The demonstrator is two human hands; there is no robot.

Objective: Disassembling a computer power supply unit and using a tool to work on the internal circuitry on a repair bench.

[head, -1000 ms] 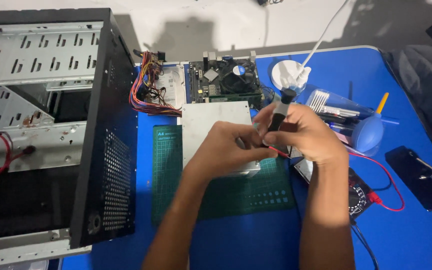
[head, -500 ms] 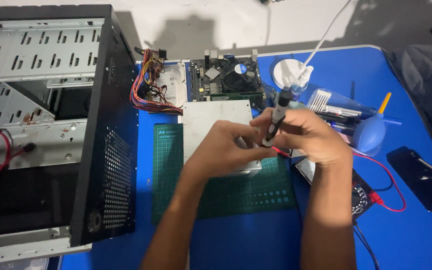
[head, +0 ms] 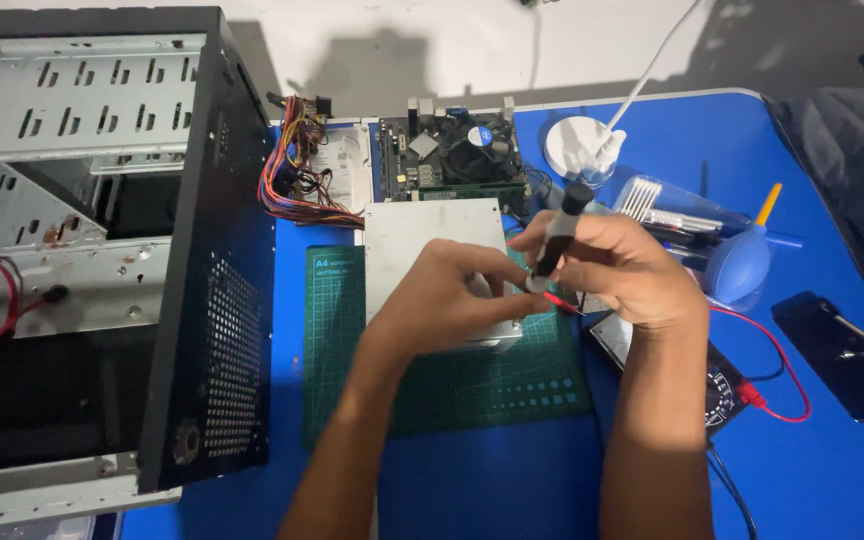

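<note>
Screwdriver work is the step in hand, judging by the head view: your right hand (head: 632,275) wraps a slim black screwdriver (head: 556,238), fingers pressed together around its shaft, while your left hand (head: 452,300) lies on the grey metal box (head: 422,230) with fingertips pinched close to the tool's lower end. Whether those fingertips hold a screw or only steady the tip, you cannot tell; the spot is hidden between your fingers.

The box lies on the green cutting mat (head: 452,385), which sits on the blue tabletop (head: 512,480), just below the circuit board (head: 452,155) and to the right of the open computer case (head: 102,250).

The screwdriver's long axis runs steeply, leaning a little: its cap end points up and away from you, toward the white round stand (head: 577,150), and its tip points down toward the near right edge of the box. The box's long axis runs from you toward the board.

A sensible next move, as a guess, calls for keeping the tip seated and the shaft in line with whatever it bears on, the left hand holding the box flat so it does not slide on the mat.

A red lead (head: 772,360) loops just right of your right wrist; a blue air blower (head: 737,265) and a black phone (head: 837,355) lie further right.
</note>
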